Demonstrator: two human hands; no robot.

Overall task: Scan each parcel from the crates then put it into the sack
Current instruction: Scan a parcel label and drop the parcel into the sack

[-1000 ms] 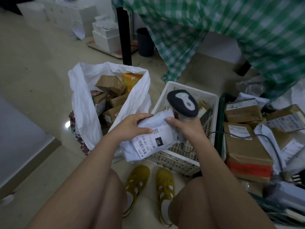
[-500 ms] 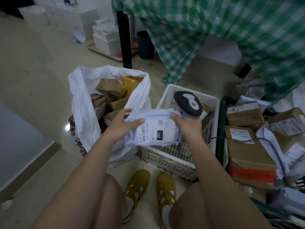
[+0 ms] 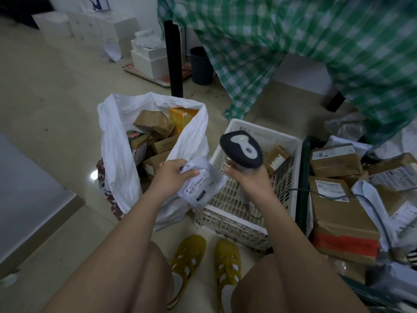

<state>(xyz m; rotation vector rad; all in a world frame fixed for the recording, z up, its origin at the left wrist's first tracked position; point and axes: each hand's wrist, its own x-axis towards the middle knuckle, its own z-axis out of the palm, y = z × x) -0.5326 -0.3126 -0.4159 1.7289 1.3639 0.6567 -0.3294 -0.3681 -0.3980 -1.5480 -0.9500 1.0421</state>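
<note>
Gripping a crumpled white poly-bag parcel by its top edge, L hand has fingers curled round it, label w/ barcode facing up. Parcel hangs between the white sack and the white crate, just over the sack's near rim. R hand is wrapped round the handle of a dark scanner, head tilted up, held over the crate. Sack mouth is open, w/ brown boxes and an orange box inside. More cardboard parcels piled in the green crate on the right. Yellow sandals below.
</note>
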